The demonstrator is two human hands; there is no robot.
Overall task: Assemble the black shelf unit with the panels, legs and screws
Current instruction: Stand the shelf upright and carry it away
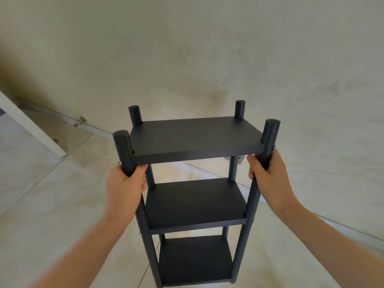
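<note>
Left hand (124, 183) and right hand (268, 169) clamped on shelf unit (195, 140) front legs, wall (207, 48) near behind

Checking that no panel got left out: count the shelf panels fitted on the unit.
3. The top panel is highest, the middle panel sits directly below it, and the bottom panel is near the picture's lower edge. Any lower one would be cut off.
</note>
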